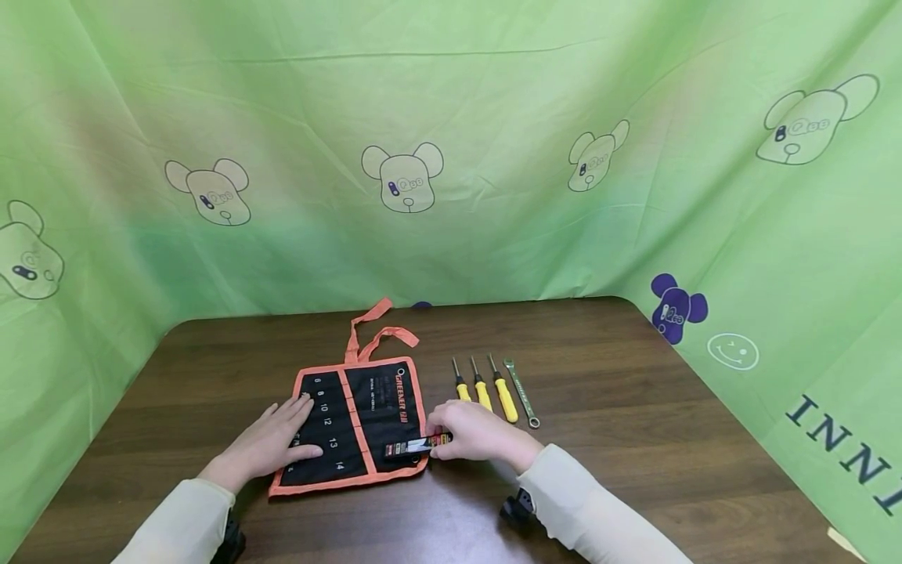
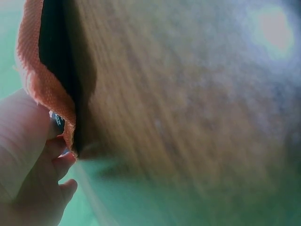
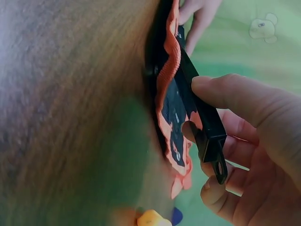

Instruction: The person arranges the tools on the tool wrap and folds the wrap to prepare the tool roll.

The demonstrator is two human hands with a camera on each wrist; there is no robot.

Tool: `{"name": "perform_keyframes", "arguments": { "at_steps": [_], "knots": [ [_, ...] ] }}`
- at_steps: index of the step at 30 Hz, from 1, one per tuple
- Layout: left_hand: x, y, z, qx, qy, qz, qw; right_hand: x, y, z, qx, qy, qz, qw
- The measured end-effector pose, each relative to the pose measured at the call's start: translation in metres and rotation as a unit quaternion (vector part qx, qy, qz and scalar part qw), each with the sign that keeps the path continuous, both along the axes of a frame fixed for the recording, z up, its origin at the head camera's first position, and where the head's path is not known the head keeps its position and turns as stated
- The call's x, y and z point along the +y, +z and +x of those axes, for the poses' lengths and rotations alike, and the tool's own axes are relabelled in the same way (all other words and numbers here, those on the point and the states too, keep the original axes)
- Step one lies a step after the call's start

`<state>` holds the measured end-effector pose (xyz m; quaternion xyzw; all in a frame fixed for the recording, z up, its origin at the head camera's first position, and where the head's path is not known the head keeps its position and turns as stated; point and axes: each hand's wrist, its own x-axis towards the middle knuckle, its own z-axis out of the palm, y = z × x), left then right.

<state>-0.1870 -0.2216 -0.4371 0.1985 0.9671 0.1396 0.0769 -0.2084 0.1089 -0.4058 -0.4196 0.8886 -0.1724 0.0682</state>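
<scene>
A black fabric tool pouch (image 1: 380,399) with orange edging lies unfolded on the table, printed with sizes on its left half. My left hand (image 1: 271,440) rests on the left part of the pouch, fingers spread. In my right hand (image 1: 474,431), thumb and fingers pinch a slim black plastic case (image 3: 207,117) with a hanging tab and a printed label. The case lies over the lower right part of the pouch; the right wrist view shows it close above the orange edge. In the left wrist view, fingers (image 2: 35,179) sit beside the orange border.
Three yellow-handled screwdrivers (image 1: 503,399) and a combination wrench (image 1: 521,393) lie in a row right of the pouch. Orange tie straps (image 1: 355,337) extend from the pouch's far edge. A green printed cloth (image 1: 451,251) hangs behind the brown wooden table (image 1: 606,407).
</scene>
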Motion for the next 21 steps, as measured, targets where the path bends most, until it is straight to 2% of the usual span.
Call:
{"name": "perform_keyframes", "arguments": {
  "at_steps": [21],
  "knots": [
    [0.002, 0.003, 0.002, 0.004, 0.002, -0.008, 1.0000, -0.022, -0.008, 0.003, -0.008, 0.021, 0.038, 0.9990]
  ]
}}
